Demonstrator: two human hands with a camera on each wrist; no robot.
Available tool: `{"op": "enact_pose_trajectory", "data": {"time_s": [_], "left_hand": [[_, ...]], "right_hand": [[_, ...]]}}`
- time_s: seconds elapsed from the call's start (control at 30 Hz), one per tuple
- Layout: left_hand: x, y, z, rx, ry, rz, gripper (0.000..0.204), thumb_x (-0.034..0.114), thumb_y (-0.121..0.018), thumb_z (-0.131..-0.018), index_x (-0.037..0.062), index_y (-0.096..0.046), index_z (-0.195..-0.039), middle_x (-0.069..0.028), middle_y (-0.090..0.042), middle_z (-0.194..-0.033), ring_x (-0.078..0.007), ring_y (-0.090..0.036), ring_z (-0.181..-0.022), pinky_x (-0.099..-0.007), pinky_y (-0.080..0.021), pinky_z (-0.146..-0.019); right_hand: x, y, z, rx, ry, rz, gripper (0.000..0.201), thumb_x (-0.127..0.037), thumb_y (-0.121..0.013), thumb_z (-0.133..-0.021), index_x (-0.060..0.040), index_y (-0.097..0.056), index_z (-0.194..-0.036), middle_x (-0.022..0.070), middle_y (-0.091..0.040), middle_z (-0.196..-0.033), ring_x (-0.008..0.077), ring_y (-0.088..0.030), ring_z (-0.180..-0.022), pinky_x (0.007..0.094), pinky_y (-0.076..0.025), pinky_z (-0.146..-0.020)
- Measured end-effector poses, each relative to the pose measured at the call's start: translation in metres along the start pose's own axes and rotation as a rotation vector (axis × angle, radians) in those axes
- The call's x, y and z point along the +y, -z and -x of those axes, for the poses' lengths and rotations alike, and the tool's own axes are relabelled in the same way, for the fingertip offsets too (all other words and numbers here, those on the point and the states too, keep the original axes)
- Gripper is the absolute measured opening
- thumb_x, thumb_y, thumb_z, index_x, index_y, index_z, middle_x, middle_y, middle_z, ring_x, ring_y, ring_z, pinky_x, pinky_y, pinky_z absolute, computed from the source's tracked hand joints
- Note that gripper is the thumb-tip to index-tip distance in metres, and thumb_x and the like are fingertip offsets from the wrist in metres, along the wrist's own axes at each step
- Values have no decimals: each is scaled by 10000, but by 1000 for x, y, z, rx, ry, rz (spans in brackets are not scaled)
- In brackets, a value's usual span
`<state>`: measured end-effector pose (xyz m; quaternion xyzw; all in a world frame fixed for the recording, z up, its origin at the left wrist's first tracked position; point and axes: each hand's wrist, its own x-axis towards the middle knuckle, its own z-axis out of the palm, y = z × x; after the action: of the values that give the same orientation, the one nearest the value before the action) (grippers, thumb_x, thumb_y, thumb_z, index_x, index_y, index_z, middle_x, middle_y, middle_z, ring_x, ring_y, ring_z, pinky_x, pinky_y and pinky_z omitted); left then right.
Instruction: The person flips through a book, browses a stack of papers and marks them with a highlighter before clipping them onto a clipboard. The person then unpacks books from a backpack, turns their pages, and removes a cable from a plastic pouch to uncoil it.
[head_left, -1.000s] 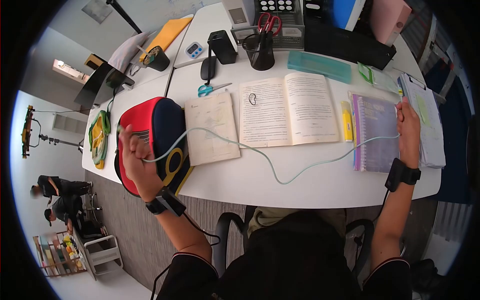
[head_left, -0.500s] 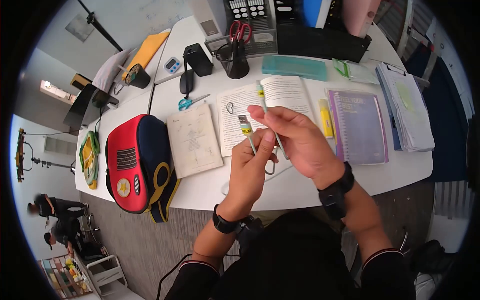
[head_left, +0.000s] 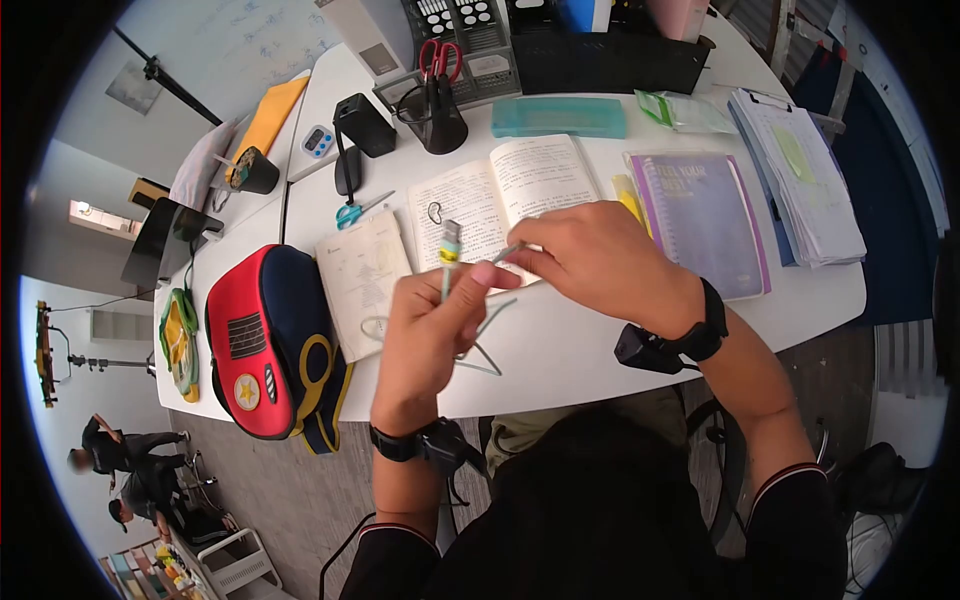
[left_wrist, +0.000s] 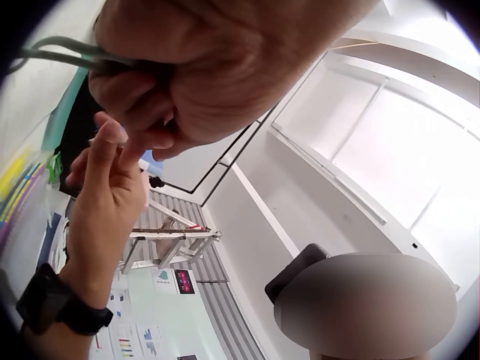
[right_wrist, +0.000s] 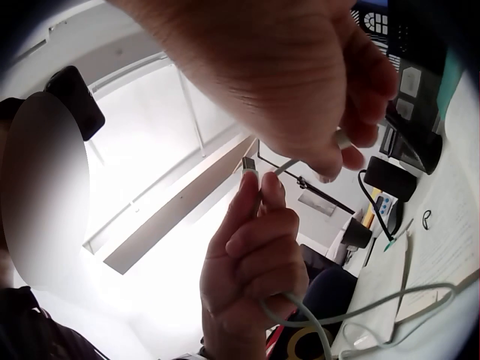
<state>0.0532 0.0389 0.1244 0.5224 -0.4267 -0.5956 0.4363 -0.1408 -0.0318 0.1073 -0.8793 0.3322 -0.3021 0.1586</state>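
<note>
My left hand grips a pale green USB cable near one end, thumb pressed on it. That end's metal USB plug, with a yellow band below it, sticks up above the fingers. To its right, my right hand pinches the other end between thumb and fingertips; in the right wrist view a small pale connector shows between those fingers. A stretch of cable runs between the two hands. The rest of the cable hangs in loose loops below the left hand. Both hands are above the front of the desk.
Behind the hands lies an open book, with a worn booklet to its left. A red and navy backpack stands at the left. Purple notebook and clipboard papers lie right; a black pen holder stands behind.
From wide apart with the cable stretched between them, both hands came together in the middle. The right hand has since turned palm down, and the cable now hangs in loops.
</note>
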Motion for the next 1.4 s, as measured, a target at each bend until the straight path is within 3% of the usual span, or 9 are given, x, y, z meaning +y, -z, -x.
{"op": "enact_pose_trajectory", "data": {"time_s": [0.03,0.1,0.27,0.63,0.83,0.9,0.97,1.23,1.4], "left_hand": [[2,5,-1,29,-18,12,333,287,-630,-987,-24,-725,-915,79,-405,-540,-13,-283,-459,-219,-181,-435],[-2,19,-8,16,-97,98,363,304,-644,-978,-25,-685,-831,74,-405,-529,-9,-260,-445,-224,-156,-429],[-13,-5,-17,64,-100,288,332,302,-571,-1021,36,-649,-838,61,-449,-593,-17,-302,-452,-203,-195,-416],[-3,10,-4,52,-204,-393,261,201,-605,-998,-9,-681,-862,53,-536,-640,-3,-380,-548,-207,-252,-486],[41,24,9,142,-216,-432,272,227,-748,-895,-22,-722,-788,74,-506,-574,-5,-396,-543,-205,-275,-494],[40,27,-4,112,-293,-307,269,239,-730,-910,-17,-731,-828,84,-486,-578,2,-372,-540,-210,-261,-490],[33,17,-25,178,-270,-266,289,264,-707,-930,-17,-732,-867,91,-460,-584,0,-346,-539,-217,-241,-485],[-47,-23,-32,150,-147,131,402,346,-642,-979,-14,-627,-801,23,-519,-606,-53,-461,-546,-218,-349,-464],[-52,-2,-31,182,-73,-99,310,291,-611,-998,13,-664,-872,74,-479,-589,1,-310,-475,-198,-198,-433]], "right_hand": [[-1,5,1,-2,0,0,208,-253,-629,-928,-67,-689,-857,95,-588,-605,265,-582,-574,397,-454,-559],[-17,28,-5,-609,-165,-404,267,-275,-634,-953,-42,-681,-833,69,-500,-539,200,-491,-512,353,-421,-549],[-22,8,4,-387,-362,-1389,362,-278,-579,-1020,-35,-653,-1279,-67,-455,-687,30,-373,-610,206,-324,-542],[-4,14,1,-128,-10,-207,376,-258,-567,-996,-72,-625,-1318,101,-672,-775,224,-617,-628,334,-475,-596],[2,12,1,-433,-87,86,363,-313,-559,-992,-64,-675,-1230,123,-699,-830,228,-616,-620,311,-492,-617],[5,-1,-3,-911,-288,-863,392,-326,-532,-1016,-19,-671,-1215,78,-717,-861,135,-596,-626,282,-486,-624],[0,-22,4,-954,-241,-1274,453,-326,-517,-1033,61,-632,-1238,113,-729,-981,98,-595,-669,247,-495,-694],[-3,-32,3,-426,-308,-1707,589,-366,-485,-1042,27,-392,-1471,81,-693,-934,124,-624,-698,263,-536,-660],[19,-27,1,-92,-420,-855,471,-370,-471,-1040,-69,-550,-1395,63,-667,-747,170,-589,-583,308,-492,-595]]}}
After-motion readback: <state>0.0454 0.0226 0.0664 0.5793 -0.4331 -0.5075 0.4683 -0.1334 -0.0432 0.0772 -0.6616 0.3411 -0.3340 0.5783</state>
